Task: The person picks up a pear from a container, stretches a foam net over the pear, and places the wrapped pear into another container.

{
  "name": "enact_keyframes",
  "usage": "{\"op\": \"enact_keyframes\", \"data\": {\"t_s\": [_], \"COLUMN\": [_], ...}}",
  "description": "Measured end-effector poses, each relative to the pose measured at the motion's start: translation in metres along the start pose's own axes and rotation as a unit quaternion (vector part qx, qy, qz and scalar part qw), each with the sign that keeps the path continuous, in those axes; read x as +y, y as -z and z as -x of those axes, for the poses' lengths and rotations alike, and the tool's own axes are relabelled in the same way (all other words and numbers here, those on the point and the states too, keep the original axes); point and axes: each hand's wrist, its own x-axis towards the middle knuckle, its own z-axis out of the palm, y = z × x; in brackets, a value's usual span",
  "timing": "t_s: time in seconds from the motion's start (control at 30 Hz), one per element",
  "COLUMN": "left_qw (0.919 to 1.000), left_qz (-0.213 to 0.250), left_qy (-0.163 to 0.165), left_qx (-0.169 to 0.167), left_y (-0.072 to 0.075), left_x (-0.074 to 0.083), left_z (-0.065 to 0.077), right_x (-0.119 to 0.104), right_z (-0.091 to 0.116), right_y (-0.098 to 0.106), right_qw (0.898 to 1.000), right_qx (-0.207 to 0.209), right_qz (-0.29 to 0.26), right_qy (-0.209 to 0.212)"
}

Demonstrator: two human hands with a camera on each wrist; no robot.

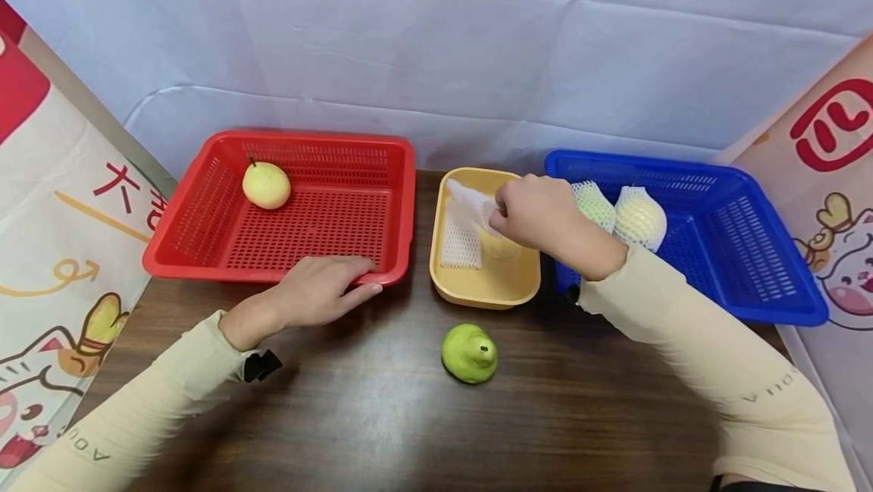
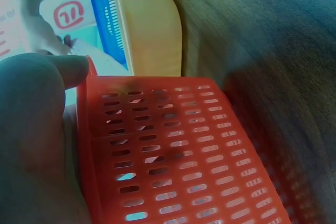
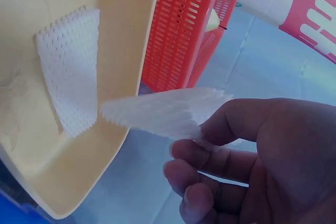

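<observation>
My right hand (image 1: 535,211) pinches a white foam net sleeve (image 3: 157,114) between thumb and fingers, over the beige tub (image 1: 491,299). A second foam net (image 3: 71,74) lies flat inside that tub. My left hand (image 1: 320,291) grips the front right corner of the red basket (image 1: 273,275), its fingers over the rim and the thumb outside. Inside the red basket, at the back left, sits a bare yellow pear (image 1: 266,186) with its stem up. On the table in front of the tub stands a green pear (image 1: 467,354) without a net.
The blue basket (image 1: 771,318) stands right of the tub, partly behind my right forearm. It holds a green fruit (image 1: 593,205) and a pale yellow fruit (image 1: 639,220), both in foam nets. A white cloth (image 1: 436,45) hangs behind; printed panels (image 1: 835,211) flank the table.
</observation>
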Motion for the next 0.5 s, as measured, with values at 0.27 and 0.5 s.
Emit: {"op": "enact_keyframes", "data": {"t_s": [0.27, 0.5], "left_qw": [1.0000, 0.9999], "left_qz": [-0.002, 0.009], "left_qy": [-0.001, -0.004], "left_qx": [0.004, 0.012], "left_y": [-0.001, -0.001], "left_x": [-0.001, -0.001], "left_z": [0.000, 0.001], "right_x": [0.005, 0.007], "right_z": [0.011, 0.021], "right_y": [0.005, 0.016], "right_qw": [0.999, 0.997], "right_qx": [0.010, 0.011], "right_qz": [-0.042, -0.066], "right_qy": [0.019, 0.029]}}
